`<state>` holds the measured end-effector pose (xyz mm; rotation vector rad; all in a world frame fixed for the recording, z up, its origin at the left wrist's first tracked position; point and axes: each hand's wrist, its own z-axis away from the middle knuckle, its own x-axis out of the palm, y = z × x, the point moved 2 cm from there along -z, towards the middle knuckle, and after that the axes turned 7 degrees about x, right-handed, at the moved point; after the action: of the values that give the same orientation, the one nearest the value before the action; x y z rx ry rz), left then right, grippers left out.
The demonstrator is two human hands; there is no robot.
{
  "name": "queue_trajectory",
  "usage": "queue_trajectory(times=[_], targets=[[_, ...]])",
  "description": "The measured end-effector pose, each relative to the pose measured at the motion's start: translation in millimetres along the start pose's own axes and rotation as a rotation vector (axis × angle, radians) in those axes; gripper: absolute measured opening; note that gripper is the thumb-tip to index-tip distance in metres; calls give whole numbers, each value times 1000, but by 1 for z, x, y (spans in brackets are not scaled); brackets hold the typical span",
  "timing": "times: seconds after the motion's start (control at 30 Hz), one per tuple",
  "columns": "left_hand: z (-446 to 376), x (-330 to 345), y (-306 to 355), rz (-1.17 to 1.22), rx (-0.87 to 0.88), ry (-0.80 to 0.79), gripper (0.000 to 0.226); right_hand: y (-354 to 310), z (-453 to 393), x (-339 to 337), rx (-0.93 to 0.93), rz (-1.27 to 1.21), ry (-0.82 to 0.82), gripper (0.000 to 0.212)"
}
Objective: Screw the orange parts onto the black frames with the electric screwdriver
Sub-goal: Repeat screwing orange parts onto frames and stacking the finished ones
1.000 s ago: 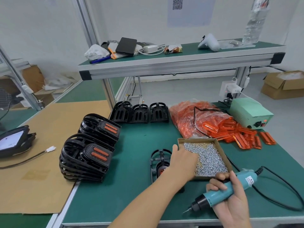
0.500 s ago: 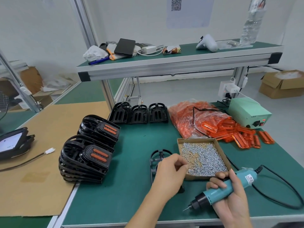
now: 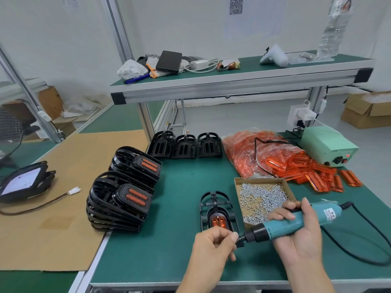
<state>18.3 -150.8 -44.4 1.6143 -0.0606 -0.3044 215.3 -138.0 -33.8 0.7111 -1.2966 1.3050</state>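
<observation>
A black frame [image 3: 213, 205] with an orange part [image 3: 219, 221] seated in it lies flat on the green mat in front of me. My right hand [image 3: 300, 235] grips the teal electric screwdriver [image 3: 296, 222], its black nose pointing left. My left hand [image 3: 213, 244] pinches something small at the screwdriver's tip, just below the frame; the item itself is too small to make out. A cardboard tray of screws [image 3: 262, 197] sits right of the frame. Loose orange parts [image 3: 321, 176] and a bag of them [image 3: 249, 153] lie behind it.
Two stacks of finished frames [image 3: 120, 204] stand at the left. Three bare black frames [image 3: 186, 144] line the back. A green power box [image 3: 330, 144] sits at the right, and the screwdriver cable [image 3: 370, 240] loops over the mat. Cardboard sheet [image 3: 53, 208] lies left.
My left hand left the screw tray and came back toward me to the screwdriver tip. My right hand swung the screwdriver's nose up and left to meet it.
</observation>
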Motion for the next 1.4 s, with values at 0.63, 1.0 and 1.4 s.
queue_trajectory(times=[0.63,1.0,1.4], targets=[[6,-4,-5,-73,-2,27,28,-1,6,15,-17,176,-151,38],[-7,-18,-19,-741,516,179,7,26,-6,69,-101,566,-237,12],[-14,-10,-44,-821,427,308,14,70,-14,83,-96,1062,-340,21]])
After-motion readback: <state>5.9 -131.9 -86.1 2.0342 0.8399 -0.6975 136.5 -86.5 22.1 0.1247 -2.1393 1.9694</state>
